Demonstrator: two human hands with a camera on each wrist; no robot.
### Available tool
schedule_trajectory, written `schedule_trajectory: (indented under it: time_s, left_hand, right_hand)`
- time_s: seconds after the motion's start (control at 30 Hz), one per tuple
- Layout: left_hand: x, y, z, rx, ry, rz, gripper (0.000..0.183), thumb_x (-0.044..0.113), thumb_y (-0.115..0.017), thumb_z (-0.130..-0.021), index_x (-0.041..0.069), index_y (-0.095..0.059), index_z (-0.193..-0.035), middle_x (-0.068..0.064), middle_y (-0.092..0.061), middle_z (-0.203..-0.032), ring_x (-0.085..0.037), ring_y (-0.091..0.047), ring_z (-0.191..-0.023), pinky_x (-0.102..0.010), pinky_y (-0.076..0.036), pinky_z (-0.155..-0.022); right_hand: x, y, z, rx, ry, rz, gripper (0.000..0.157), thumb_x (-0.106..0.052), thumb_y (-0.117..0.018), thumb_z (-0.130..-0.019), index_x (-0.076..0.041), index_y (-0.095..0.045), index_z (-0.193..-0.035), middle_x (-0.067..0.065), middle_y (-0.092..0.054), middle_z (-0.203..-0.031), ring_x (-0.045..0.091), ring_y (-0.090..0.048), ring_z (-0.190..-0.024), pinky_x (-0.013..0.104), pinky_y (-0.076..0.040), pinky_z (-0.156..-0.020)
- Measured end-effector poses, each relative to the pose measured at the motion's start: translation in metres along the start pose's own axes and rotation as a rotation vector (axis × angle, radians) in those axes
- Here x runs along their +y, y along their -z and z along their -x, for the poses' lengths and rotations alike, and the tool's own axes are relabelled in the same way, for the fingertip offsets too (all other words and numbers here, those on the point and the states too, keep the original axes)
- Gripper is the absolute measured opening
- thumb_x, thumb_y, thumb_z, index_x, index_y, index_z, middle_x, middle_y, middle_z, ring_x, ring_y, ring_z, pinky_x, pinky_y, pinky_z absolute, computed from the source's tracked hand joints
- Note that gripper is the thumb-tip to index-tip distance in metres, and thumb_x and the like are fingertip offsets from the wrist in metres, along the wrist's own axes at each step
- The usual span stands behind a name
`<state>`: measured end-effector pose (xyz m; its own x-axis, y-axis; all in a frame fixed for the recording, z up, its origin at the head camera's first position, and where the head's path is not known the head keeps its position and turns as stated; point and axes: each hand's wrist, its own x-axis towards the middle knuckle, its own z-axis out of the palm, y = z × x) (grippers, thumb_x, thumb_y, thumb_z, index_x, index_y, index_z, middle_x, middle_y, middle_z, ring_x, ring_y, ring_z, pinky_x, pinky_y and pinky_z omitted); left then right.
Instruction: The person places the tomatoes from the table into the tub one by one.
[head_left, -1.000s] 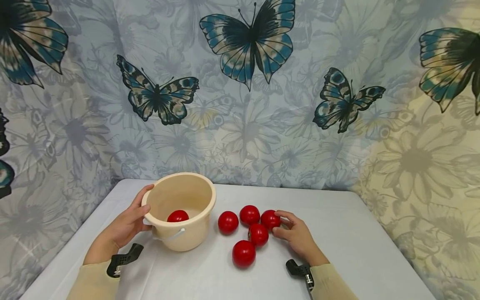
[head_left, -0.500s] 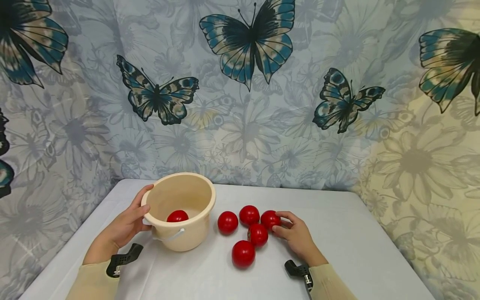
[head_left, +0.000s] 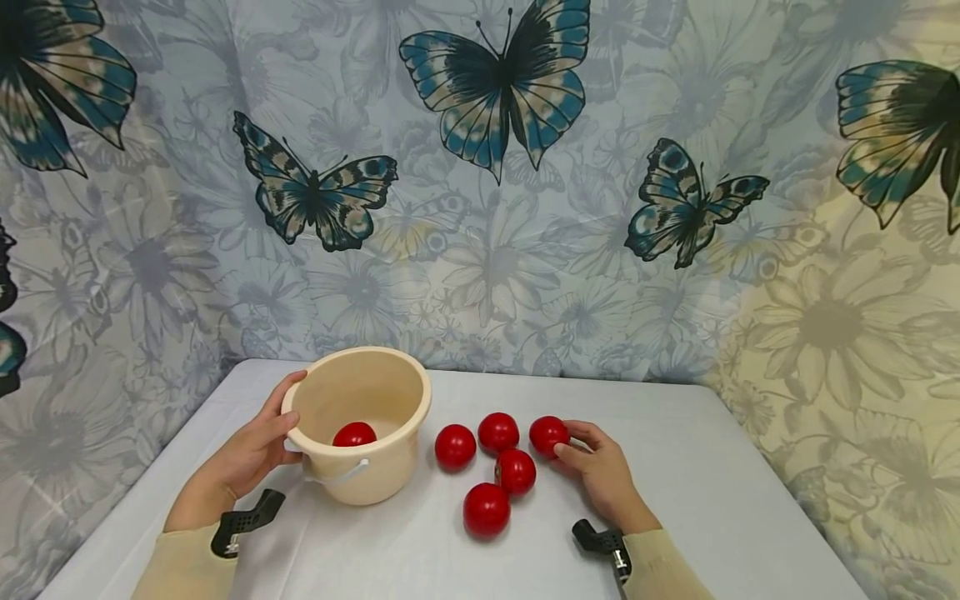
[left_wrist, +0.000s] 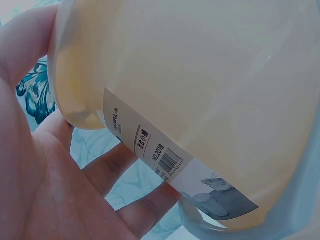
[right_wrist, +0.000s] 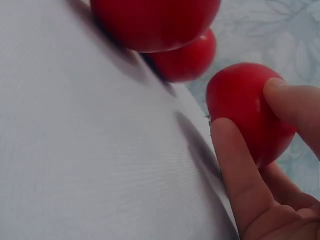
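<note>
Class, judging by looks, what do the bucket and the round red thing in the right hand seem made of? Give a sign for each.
Bucket: probably moulded plastic, satin finish; its colour is even, its rim thick and rounded.
Round red thing: glossy, with pale highlights on smooth skin; real tomato or plastic imitation, unclear.

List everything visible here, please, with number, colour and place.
Bucket: one, cream, left on the table.
Handle: one, pale, on bucket.
Label: one, greyish, on bucket.
Inside ball: one, red, in bucket.
Loose balls: four, red, right of bucket.
Held ball: one, red, in right hand.
Table: one, white, below backdrop.
Backdrop: one, bluish and yellowish, behind table.
Bold butterflies: six, mostly blue, printed on backdrop.
Wrist devices: two, black, one per wrist.
Sleeves: two, beige, lower edge.
Left hand: one, bare, gripping bucket.
Right hand: one, bare, pinching held ball.
</note>
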<state>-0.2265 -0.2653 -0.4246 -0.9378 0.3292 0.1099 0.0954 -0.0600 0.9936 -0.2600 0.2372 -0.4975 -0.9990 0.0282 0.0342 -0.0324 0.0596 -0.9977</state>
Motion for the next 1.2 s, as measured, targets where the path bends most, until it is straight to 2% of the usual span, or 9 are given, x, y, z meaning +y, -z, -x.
schedule_trajectory:
  time_s: [0.3,0.63,0.8,0.93,1.2]
  left_hand:
    - [0.000,0.000,0.000,0.007,0.003,-0.002,0.060,0.020,-0.038,-0.106,0.027,-0.008,-0.158,-0.018,0.002,-0.161,-0.056,-0.014,-0.138,-0.079,-0.032,-0.088]
    - [-0.001,0.001,-0.001,0.005,0.000,0.002,0.060,0.019,-0.038,-0.106,0.028,-0.008,-0.158,-0.017,0.003,-0.161,-0.056,-0.012,-0.139,-0.080,-0.031,-0.089]
    - [-0.003,0.001,-0.001,0.006,0.003,0.005,0.060,0.019,-0.038,-0.107,0.028,-0.008,-0.158,-0.016,0.004,-0.162,-0.056,-0.012,-0.139,-0.081,-0.030,-0.089]
    - [-0.004,0.001,0.000,0.002,0.005,0.007,0.060,0.019,-0.038,-0.107,0.027,-0.008,-0.158,-0.016,0.005,-0.162,-0.056,-0.010,-0.139,-0.081,-0.030,-0.088]
    - [-0.002,0.002,-0.001,0.005,-0.001,0.003,0.059,0.020,-0.038,-0.106,0.027,-0.009,-0.157,-0.016,0.003,-0.161,-0.056,-0.011,-0.139,-0.081,-0.030,-0.088]
  right_hand:
    - [0.000,0.005,-0.004,0.030,-0.030,-0.267,0.053,-0.001,-0.071,-0.091,0.001,-0.048,-0.139,0.022,-0.044,-0.136,0.032,-0.063,-0.106,0.044,-0.054,-0.084]
    - [-0.011,0.013,-0.003,0.035,-0.104,-0.475,0.062,0.001,-0.067,-0.094,-0.003,-0.036,-0.147,0.016,-0.040,-0.136,0.028,-0.065,-0.104,0.043,-0.052,-0.089]
    - [-0.030,0.011,0.003,0.032,-0.085,-0.499,0.062,0.002,-0.065,-0.095,-0.002,-0.033,-0.148,0.016,-0.041,-0.134,0.027,-0.066,-0.104,0.043,-0.052,-0.089]
    - [-0.047,0.006,0.009,0.017,-0.083,-0.510,0.055,0.000,-0.065,-0.095,-0.004,-0.039,-0.143,0.016,-0.040,-0.135,0.027,-0.065,-0.106,0.044,-0.051,-0.089]
    - [-0.082,-0.021,0.020,-0.050,-0.054,-0.469,0.051,-0.004,-0.067,-0.095,-0.006,-0.043,-0.141,0.018,-0.040,-0.136,0.031,-0.062,-0.112,0.046,-0.051,-0.089]
